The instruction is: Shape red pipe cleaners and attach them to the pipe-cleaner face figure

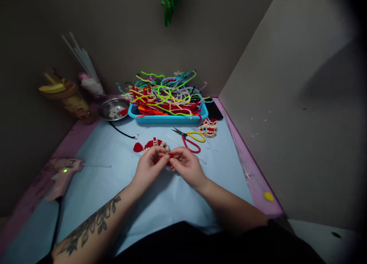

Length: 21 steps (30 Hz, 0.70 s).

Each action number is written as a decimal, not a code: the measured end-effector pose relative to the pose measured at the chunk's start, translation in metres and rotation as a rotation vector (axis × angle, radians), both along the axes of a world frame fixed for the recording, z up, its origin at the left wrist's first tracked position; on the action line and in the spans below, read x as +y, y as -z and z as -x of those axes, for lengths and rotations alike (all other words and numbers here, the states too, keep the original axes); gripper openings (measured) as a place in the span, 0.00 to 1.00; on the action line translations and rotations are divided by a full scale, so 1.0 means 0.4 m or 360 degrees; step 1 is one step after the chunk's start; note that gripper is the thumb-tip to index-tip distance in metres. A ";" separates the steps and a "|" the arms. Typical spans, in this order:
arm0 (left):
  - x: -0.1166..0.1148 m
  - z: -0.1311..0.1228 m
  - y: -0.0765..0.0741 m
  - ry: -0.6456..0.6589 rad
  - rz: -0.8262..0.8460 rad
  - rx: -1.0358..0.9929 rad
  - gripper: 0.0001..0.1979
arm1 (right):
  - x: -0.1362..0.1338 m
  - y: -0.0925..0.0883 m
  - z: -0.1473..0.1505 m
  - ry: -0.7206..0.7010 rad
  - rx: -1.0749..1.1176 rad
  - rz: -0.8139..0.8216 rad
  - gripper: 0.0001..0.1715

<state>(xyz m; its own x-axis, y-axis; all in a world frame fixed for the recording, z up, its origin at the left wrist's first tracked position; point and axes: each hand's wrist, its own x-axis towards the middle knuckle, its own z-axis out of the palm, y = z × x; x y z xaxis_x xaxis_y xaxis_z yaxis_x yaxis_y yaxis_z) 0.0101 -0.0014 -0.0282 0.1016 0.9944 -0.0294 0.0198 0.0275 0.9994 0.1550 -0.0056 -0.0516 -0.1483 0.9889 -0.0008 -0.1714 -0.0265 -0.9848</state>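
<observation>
My left hand [151, 162] and my right hand [187, 165] meet at the middle of the blue cloth, thumbs and fingertips pinching a small red piece [170, 160] between them. Its exact shape is mostly hidden by the fingers. Just beyond my left hand lies a red and cream fuzzy piece [151, 143], partly covered by the hands. A small red fuzzy piece [138, 147] rests to its left. Scissors [186, 136] with one red and one yellow handle lie open beyond my right hand. A red and cream fuzzy face-like piece [208, 128] sits further right.
A blue tray [169, 120] heaped with coloured pipe cleaners stands at the back, beside a metal bowl [114, 109] and a dark phone [214, 110]. A pink glue gun [65, 178] with a lit green light lies left, its cord running forward. A yellow disc [268, 196] is right.
</observation>
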 end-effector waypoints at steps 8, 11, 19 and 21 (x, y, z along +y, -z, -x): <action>0.006 0.001 -0.026 0.0173 0.0097 0.0197 0.12 | 0.001 0.007 -0.005 0.0050 -0.0058 -0.0039 0.05; 0.004 -0.003 -0.025 0.0179 0.0148 0.0187 0.13 | 0.002 0.012 -0.003 0.0051 -0.0073 -0.0041 0.06; 0.009 -0.002 -0.015 0.0218 0.0153 0.0186 0.13 | 0.006 0.004 0.000 0.0076 -0.0022 0.0059 0.09; 0.011 0.001 -0.016 0.0230 0.0132 0.0197 0.13 | 0.008 0.003 -0.002 0.0073 -0.0011 0.0066 0.09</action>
<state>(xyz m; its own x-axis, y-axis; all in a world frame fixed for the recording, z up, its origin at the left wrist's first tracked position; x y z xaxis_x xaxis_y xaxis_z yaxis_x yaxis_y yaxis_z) 0.0099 0.0029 -0.0217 0.2333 0.9634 -0.1317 0.1518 0.0977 0.9836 0.1557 -0.0023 -0.0527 -0.1028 0.9938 -0.0427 -0.1667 -0.0596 -0.9842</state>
